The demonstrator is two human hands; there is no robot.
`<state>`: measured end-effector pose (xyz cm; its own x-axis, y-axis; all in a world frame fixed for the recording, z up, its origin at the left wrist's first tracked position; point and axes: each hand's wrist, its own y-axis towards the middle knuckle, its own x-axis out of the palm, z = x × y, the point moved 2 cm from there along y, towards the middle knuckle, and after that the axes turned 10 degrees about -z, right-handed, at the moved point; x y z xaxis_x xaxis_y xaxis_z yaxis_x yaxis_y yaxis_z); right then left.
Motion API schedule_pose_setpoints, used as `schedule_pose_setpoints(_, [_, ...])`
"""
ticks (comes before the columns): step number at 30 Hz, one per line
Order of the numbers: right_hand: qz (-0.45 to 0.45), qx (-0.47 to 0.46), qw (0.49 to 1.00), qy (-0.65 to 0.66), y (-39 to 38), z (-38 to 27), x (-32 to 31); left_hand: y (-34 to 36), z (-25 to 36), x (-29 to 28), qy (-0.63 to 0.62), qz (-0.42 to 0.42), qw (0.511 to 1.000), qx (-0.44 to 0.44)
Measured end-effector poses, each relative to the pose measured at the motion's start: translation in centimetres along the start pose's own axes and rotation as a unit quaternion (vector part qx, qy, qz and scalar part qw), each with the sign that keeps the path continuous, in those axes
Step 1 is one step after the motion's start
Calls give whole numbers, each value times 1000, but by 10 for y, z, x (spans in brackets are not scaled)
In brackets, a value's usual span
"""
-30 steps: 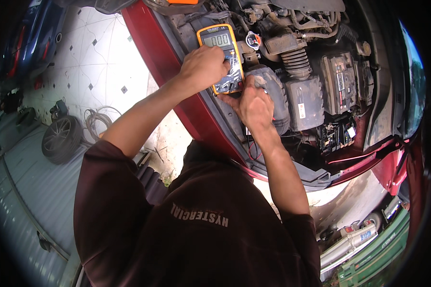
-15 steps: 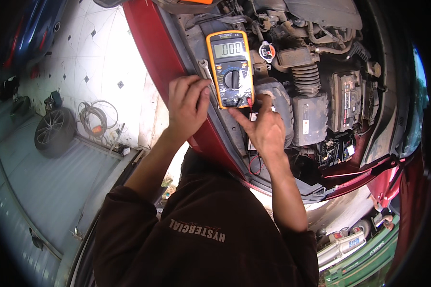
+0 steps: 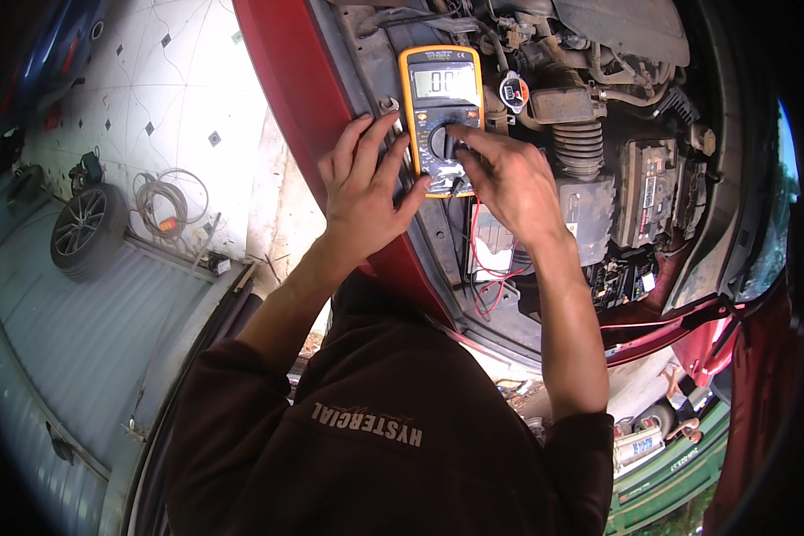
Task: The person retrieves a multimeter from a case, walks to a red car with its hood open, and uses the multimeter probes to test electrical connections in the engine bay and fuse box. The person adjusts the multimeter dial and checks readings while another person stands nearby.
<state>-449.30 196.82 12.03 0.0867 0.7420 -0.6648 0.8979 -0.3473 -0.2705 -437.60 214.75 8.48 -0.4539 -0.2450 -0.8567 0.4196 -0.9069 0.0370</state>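
A yellow-edged digital multimeter (image 3: 433,109) lies on the front edge of an open engine bay, its display lit. My right hand (image 3: 516,183) reaches over it from the right, with thumb and fingers closed at the round black dial (image 3: 439,143). To the left, my left hand (image 3: 366,192) has its fingers spread over the red bodywork. Its thumb tip touches or nearly touches the meter's lower left corner. Red and black test leads (image 3: 479,261) run down from the meter's lower end. Just beyond my left fingertips is the head of a wrench (image 3: 389,105).
A radiator cap (image 3: 513,92) sits right of the meter. Farther right are a ribbed air hose (image 3: 578,147), a car battery (image 3: 645,192) and an uncovered fuse box (image 3: 625,284). On the left floor are a wheel (image 3: 89,232) and a coiled hose (image 3: 170,204). Another person is at far right.
My right hand has moved up from the meter's lower end, by the lead plugs, onto its dial. My left fingers have spread, and the thumb has come to the meter's lower left corner.
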Motion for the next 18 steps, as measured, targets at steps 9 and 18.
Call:
schedule_pose_setpoints(9, [-13, 10, 1000, 10, -1, 0, 5, -1, -3, 2, -4, -3, 1000, -7])
schedule_pose_setpoints(18, [-68, 299, 816, 490, -190, -56, -14, 12, 16, -4, -19, 55, 998, 7])
